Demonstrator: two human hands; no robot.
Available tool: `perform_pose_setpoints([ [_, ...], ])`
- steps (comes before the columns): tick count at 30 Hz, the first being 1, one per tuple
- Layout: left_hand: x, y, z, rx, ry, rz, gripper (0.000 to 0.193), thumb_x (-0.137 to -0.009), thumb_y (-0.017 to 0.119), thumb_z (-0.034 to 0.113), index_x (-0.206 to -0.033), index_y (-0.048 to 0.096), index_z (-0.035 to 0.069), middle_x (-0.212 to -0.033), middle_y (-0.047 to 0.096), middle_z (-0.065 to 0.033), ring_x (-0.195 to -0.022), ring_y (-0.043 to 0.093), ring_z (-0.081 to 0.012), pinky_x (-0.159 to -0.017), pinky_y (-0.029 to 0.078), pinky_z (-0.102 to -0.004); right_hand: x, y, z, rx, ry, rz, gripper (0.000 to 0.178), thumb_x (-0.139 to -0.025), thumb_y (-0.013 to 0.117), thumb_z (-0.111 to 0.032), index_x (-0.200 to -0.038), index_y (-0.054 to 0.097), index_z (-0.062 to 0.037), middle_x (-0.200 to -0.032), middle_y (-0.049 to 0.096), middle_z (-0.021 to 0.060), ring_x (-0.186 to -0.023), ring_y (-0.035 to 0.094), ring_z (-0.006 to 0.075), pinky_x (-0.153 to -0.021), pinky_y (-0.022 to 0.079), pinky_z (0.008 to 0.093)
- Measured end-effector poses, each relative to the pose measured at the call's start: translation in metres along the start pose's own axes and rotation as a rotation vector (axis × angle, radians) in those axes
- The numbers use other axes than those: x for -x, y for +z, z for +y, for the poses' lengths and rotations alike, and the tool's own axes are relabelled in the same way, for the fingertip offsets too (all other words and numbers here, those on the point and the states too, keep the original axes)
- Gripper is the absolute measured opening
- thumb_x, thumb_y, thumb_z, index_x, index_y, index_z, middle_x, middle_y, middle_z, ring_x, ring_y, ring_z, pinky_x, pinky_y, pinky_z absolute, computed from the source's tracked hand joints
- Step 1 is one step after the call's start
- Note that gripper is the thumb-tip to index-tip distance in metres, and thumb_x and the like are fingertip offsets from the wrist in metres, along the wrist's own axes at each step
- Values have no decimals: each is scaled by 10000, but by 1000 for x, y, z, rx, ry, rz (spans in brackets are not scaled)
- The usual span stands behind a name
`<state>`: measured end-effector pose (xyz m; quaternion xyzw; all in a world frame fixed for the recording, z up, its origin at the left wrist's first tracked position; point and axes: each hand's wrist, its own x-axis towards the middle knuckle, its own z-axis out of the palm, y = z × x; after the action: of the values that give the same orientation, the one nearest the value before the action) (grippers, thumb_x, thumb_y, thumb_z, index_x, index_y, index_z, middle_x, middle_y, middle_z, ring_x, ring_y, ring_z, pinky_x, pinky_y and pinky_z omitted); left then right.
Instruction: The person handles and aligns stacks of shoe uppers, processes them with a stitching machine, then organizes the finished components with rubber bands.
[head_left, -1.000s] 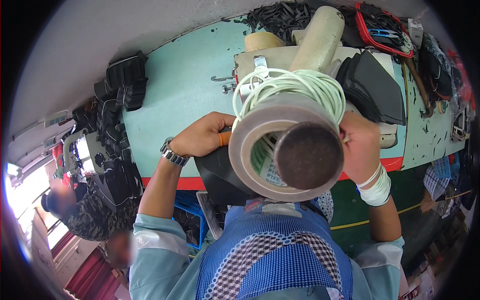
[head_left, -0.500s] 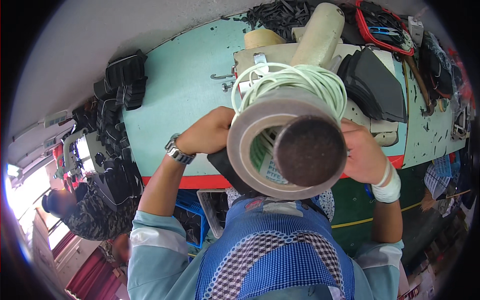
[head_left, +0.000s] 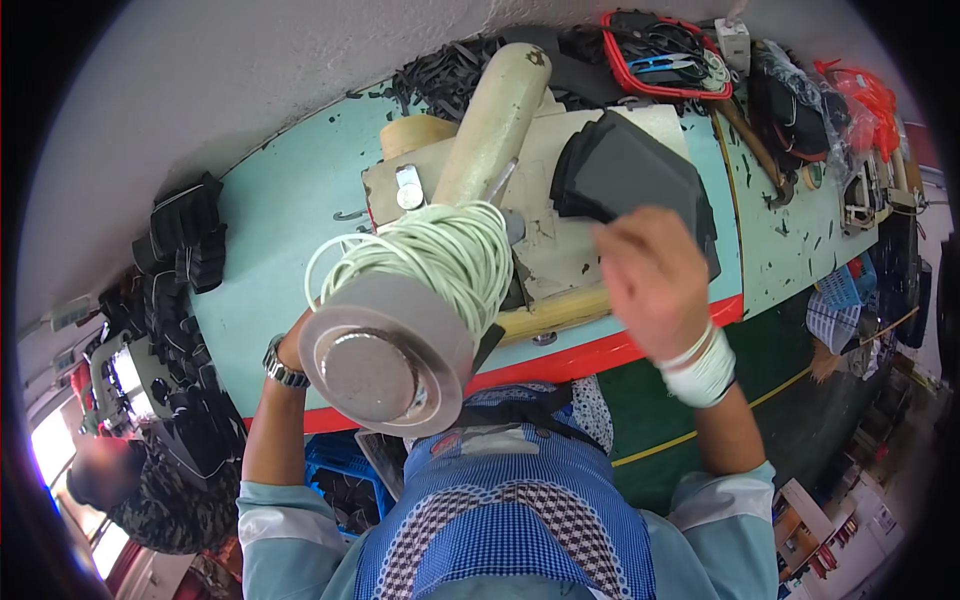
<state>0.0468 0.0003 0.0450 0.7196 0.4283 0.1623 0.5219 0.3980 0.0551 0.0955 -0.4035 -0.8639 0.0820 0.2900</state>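
Most of my left hand [head_left: 293,342] is hidden behind a large spool of pale green cord [head_left: 430,255] close to the camera; its fingers do not show. A round metal disc [head_left: 368,375] caps the spool's near end. Just right of the spool, a dark edge of material [head_left: 487,348] peeks out; I cannot see what holds it. My right hand [head_left: 655,285] is in the air beside a stack of dark grey cut pieces [head_left: 640,165], its fingers curled and smeared by motion. Behind the spool a cream sewing machine [head_left: 490,125] stands on the table.
Dark scraps [head_left: 440,80] lie along the wall. A red basket [head_left: 615,65] holds tools and cord; a hammer [head_left: 760,150] lies near it. Bundled black pieces [head_left: 185,225] sit at the table's left end. Below is a blue crate [head_left: 335,455]. Another person [head_left: 160,500] is at far left.
My right hand has come out from behind the spool, moving right toward the grey stack. The view has shifted, so the spool and machine appear further left.
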Motion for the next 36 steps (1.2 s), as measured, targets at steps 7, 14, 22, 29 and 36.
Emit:
perform_pose_setpoints([
  [7, -2, 27, 19, 66, -10, 19, 267, -764, 643, 174, -976, 623, 13, -871, 650, -152, -811, 609, -303, -704, 488, -367, -4, 30, -35, -257, 124, -286, 232, -662, 648, -2, -893, 638, -16, -817, 589, 85, -783, 579, 271, -675, 473, 379],
  [14, -39, 65, 114, 742, -513, -545, 399, -895, 603, 241, -1185, 535, -24, -1020, 631, -101, -830, 623, -138, -731, 520, -267, -23, -39, -6, 54, 36, 224, 190, -676, 699, -32, -846, 618, -10, -781, 592, 91, -689, 591, 281, -599, 491, 335],
  [22, -135, 132, 128, 1332, -258, 638, 401, -916, 491, 103, -1241, 411, -117, -1268, 480, -176, -1138, 508, -252, -901, 485, -399, -26, -12, 72, -123, 199, 17, 239, -805, 645, -225, -875, 645, 4, -823, 631, 155, -716, 591, 341, -689, 483, 398],
  [29, -214, 82, 154, 788, -357, 515, 185, -815, 589, 27, -972, 638, -57, -950, 652, -168, -814, 655, -207, -655, 546, -307, -4, -27, 117, -917, 590, -510, 412, -904, 554, -311, -1088, 607, 54, -929, 658, 112, -847, 616, 171, -756, 470, 277],
  [36, -109, 137, 130, 1502, -217, 349, 449, -859, 580, 183, -1263, 476, 18, -1237, 554, -136, -1053, 591, -232, -926, 475, -401, 123, 1, 195, -300, 1008, -275, 584, -757, 701, -371, -988, 606, 156, -885, 665, 179, -820, 633, 213, -751, 487, 323],
])
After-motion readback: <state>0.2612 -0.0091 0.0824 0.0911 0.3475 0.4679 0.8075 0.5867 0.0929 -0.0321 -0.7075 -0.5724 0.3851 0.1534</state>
